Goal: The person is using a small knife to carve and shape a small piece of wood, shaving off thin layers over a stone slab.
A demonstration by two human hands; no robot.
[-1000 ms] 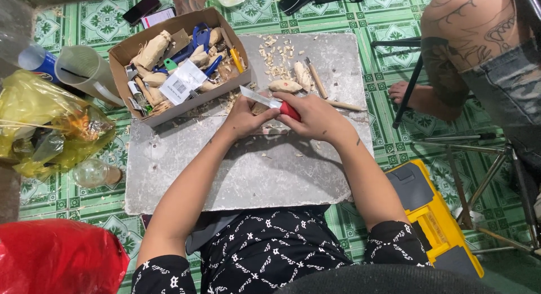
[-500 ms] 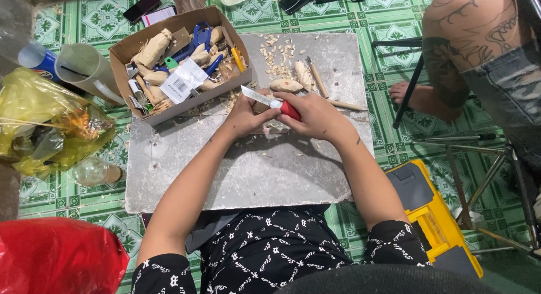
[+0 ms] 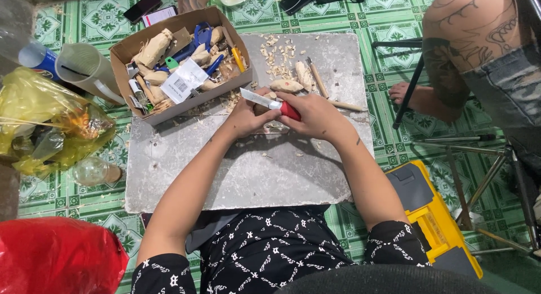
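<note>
Gripping a red-handled knife, the right hand meets the left hand, clenched on a pale wood piece over the rough grey slab; beyond, curled shavings and a cardboard box.

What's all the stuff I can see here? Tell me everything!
Knife: one, red handle, silver blade, in right hand.
Wood piece: one, pale, mostly hidden in left hand.
Stone slab: one, grey, on floor.
Cardboard box: one, brown, slab's left corner, full of tools and wood.
Carved pieces: a few, pale, above the hands.
Wood chips: many, pale, slab top.
Plastic cup: one, clear, left.
Yellow bag: one, left.
Red bag: one, bottom left.
Yellow case: one, right.
Another person: one, top right.
Left hand: one.
Right hand: one.
</note>
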